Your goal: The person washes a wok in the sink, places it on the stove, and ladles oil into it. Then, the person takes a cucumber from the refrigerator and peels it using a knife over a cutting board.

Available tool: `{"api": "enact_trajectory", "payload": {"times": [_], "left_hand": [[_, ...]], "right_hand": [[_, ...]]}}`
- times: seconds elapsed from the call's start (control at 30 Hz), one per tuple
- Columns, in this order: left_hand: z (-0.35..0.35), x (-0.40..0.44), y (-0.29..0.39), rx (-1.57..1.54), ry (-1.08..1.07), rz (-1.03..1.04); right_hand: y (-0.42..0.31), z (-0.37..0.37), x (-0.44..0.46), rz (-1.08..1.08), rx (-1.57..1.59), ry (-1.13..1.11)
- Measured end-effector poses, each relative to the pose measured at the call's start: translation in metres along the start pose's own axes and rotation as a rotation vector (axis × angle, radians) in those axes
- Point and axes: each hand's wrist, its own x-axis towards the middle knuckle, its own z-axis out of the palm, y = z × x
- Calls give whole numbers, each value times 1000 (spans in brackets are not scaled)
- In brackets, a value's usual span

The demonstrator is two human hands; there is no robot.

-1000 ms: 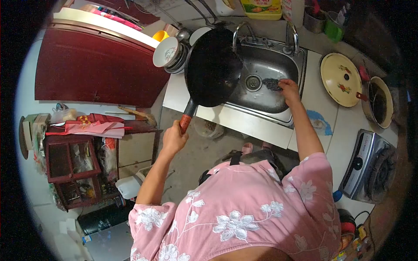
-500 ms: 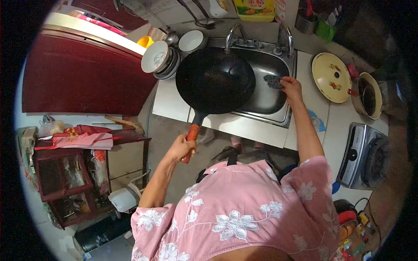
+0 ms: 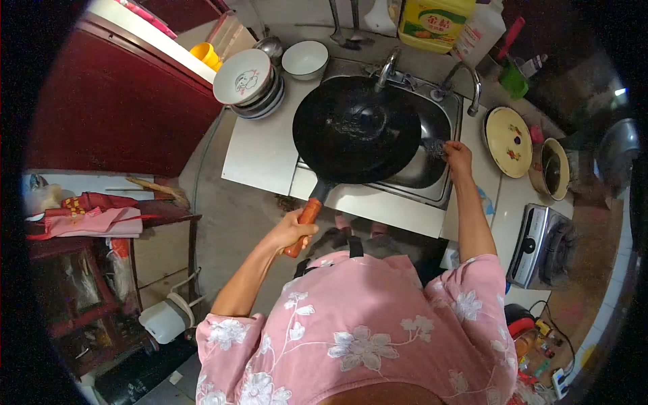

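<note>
A black wok (image 3: 337,152) lies over the left part of the steel sink (image 3: 435,125), its inside facing up with a shiny wet-looking patch. My left hand (image 3: 290,233) is closed around its orange-brown wooden handle (image 3: 309,212), which points toward me. Between the fingertips of my right hand (image 3: 459,160) is a dark wire scrubber (image 3: 433,147), held over the sink just beyond the wok's right rim. The spout of a curved faucet (image 3: 389,66) reaches to the wok's far rim. Whether water runs from it, I cannot tell.
Stacked bowls (image 3: 244,75) and a single white bowl (image 3: 306,59) stand left of the sink. A second tap (image 3: 476,91) rises at its back right. Further right are a cream lid (image 3: 508,143), a pot (image 3: 553,169) and a stove (image 3: 540,246). A yellow jug (image 3: 434,23) stands behind.
The wok has shifted right over the sink, with my left hand still on its handle. The scrubber and wok rim are closer together. My view has also shifted a little.
</note>
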Motion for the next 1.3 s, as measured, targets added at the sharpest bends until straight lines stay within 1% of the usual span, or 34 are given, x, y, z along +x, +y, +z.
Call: {"api": "enact_trajectory", "payload": {"times": [0.17,0.23,0.3,0.37,0.43,0.47,0.5,0.53,0.6,0.63,0.7,0.77,0.83,0.93,0.97,1.03,1.07,1.1,1.13,1.17,1.2,1.23,1.27,1.3], "left_hand": [[-24,11,-9,-89,-134,42],[-30,6,-6,-180,-197,-24],[-33,5,-5,-246,-239,-37],[-35,4,-3,-310,-284,-52],[-37,4,-1,-454,-393,-82],[-40,7,-4,-462,-397,-83],[-43,10,-9,-514,-461,-103],[-45,13,-12,-566,-525,-124],[-47,15,-13,-620,-569,-159],[-47,16,-12,-666,-609,-190],[-47,20,-15,-700,-642,-188],[-46,24,-17,-737,-676,-186],[-43,28,-18,-886,-848,-230],[-40,36,-26,-941,-897,-279],[-40,37,-26,-946,-903,-284],[-39,39,-24,-846,-827,-251],[-39,40,-25,-849,-831,-255],[-40,43,-26,-787,-790,-255],[-40,45,-25,-724,-751,-255],[-39,44,-23,-722,-756,-262],[-40,40,-17,-537,-632,-225],[-40,35,-12,-356,-504,-189],[-39,30,-10,-356,-497,-196],[-38,27,-7,-259,-453,-118]], "right_hand": [[-7,2,4,-12,-87,42],[-9,3,9,-11,-117,41],[3,-7,25,-47,-241,104],[10,-17,38,-73,-310,105],[-1,-16,32,-98,-378,107],[-6,-17,28,-64,-318,94],[-15,-14,20,-30,-257,82],[-19,-12,15,-27,-266,84],[-22,-9,11,4,-311,96],[-18,-13,14,7,-317,98],[-4,-24,23,45,-350,50],[8,-26,25,17,-361,94],[13,-28,24,-12,-371,134],[16,-33,21,33,-312,124],[17,-33,21,2,-327,125],[18,-36,20,-27,-349,127],[18,-37,20,-31,-297,101],[17,-37,20,-36,-243,75],[16,-38,20,-35,-245,81],[17,-40,21,-32,-319,108],[15,-38,20,-31,-389,127],[14,-37,19,-27,-387,124],[13,-38,17,-22,-405,110],[13,-37,17,-18,-421,95]]}}
